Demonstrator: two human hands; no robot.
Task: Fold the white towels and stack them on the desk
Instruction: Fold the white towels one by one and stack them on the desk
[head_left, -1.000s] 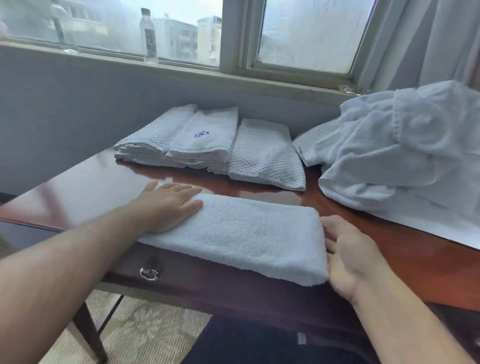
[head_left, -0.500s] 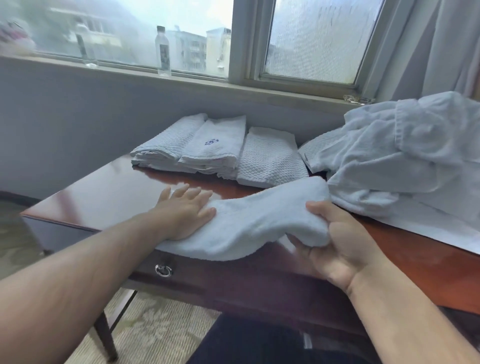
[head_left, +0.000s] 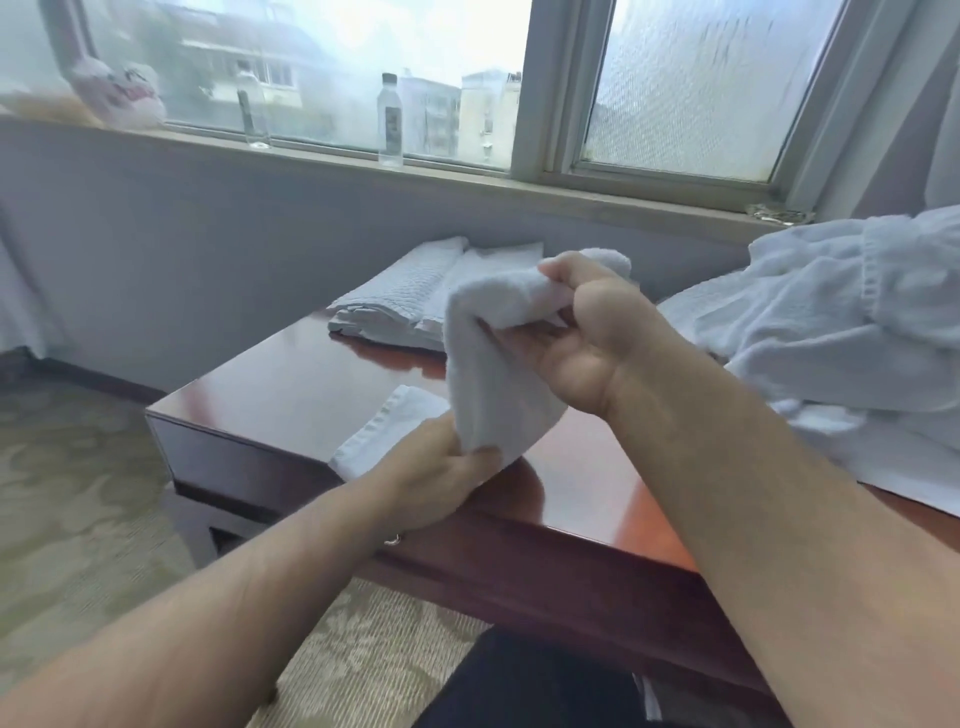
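The white terry towel (head_left: 493, 395) hangs over the desk's (head_left: 291, 400) near edge, its long axis rising from near-left to far-right. The right hand (head_left: 587, 332) clutches its upper end and the left hand (head_left: 441, 467) grips its lower end. Far back lie folded towels (head_left: 395, 301), and an unfolded heap (head_left: 831, 322) sits at right. The label on the windowsill bottle (head_left: 390, 127) is too blurred to read.

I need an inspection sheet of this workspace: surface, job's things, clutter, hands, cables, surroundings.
Surface: glossy red-brown desk.
Job's things: white towel held up, one corner on the desk; folded towels at the back; loose white pile at the right.
Clutter: nothing seen.
Hands: left hand grips the towel low; right hand grips it high.
Cables: nothing seen.
Surroundings: water bottle on the window sill; patterned carpet.
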